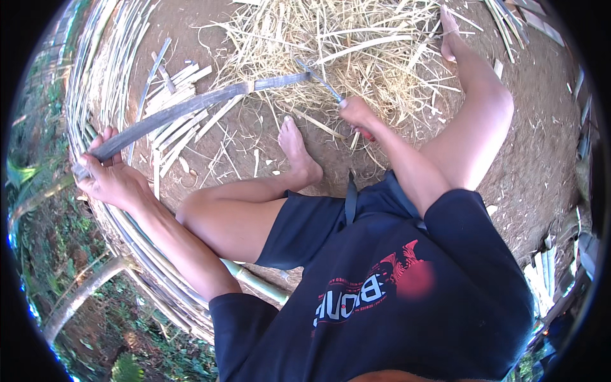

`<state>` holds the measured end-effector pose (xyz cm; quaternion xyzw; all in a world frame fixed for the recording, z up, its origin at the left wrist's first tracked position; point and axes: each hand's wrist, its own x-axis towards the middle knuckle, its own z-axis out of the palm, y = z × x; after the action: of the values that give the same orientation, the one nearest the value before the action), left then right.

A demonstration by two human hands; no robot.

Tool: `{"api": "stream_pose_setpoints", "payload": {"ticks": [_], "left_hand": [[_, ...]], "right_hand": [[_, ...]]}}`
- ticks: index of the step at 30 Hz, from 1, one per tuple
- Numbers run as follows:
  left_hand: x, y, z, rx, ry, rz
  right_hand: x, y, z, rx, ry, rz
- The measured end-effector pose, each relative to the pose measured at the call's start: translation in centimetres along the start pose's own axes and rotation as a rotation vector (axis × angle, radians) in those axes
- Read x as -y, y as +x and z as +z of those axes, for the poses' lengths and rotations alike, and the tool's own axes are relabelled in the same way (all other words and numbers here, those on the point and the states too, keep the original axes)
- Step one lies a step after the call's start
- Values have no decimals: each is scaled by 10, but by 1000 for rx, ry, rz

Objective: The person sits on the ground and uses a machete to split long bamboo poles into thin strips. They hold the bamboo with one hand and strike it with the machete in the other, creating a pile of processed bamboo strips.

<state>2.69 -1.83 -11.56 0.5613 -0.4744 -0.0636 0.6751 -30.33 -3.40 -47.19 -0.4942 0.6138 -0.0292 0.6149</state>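
A long, dark split bamboo strip [184,107] slants up from the left across the ground in front of me. My left hand [111,170] is closed around its near end, thumb on top. My right hand [359,114] grips a knife [326,85] with a narrow metal blade; a bit of red handle shows below the fist. The blade meets the strip at its far right end. Whether the edge has cut into the bamboo is too small to tell. Under the blade lies a heap of pale shavings [356,57].
Pale split slats [181,83] lie between the strip and a bundle of long thin strips [105,70] at the left. Low bamboo poles [159,290] edge the earth floor, with green plants beyond. My bare legs are spread around the work. More slats [542,277] lie at the right.
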Motion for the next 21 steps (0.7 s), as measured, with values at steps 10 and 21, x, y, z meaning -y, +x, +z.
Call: {"api": "stream_pose_setpoints", "payload": {"ticks": [10, 21], "left_hand": [[-19, -5, 11, -37, 168, -13], [-41, -33, 17, 79, 64, 99]], "right_hand": [[78, -82, 15, 51, 46, -211], [163, -169, 22, 2, 113, -707]]}}
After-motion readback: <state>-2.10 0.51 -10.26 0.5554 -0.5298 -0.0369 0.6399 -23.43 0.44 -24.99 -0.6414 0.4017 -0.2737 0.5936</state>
